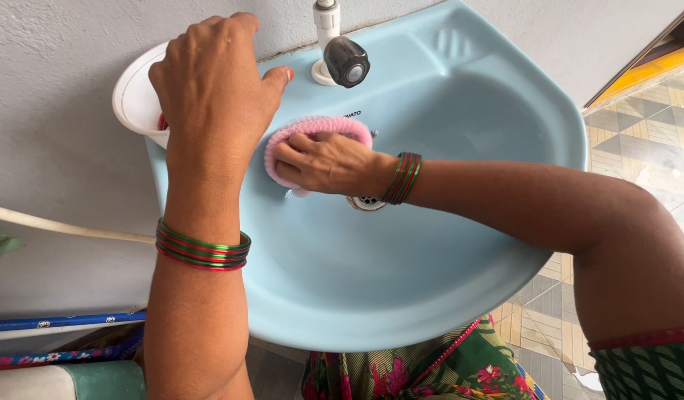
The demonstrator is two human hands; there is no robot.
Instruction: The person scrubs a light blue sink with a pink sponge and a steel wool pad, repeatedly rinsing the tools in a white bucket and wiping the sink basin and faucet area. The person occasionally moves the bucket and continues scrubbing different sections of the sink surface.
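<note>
A light blue wash basin (pixel 460 111) is fixed to a grey wall. My right hand (pixel 323 163) grips a pink scrubber (pixel 316 127) and presses it against the inner left slope of the bowl, just left of the metal drain (pixel 366 202). My left hand (pixel 212 85) rests on the basin's upper left rim, fingers curled over the edge, holding nothing loose. Red and green bangles sit on both wrists. A white tap with a black knob (pixel 346 61) stands at the back rim above the scrubber.
A white plastic container (pixel 135 100) hangs on the wall left of the basin. A pale pipe (pixel 61 227) and blue and white rods (pixel 61 322) run along the lower left. Patterned floor tiles (pixel 645 141) lie to the right, with a step edge at the upper right.
</note>
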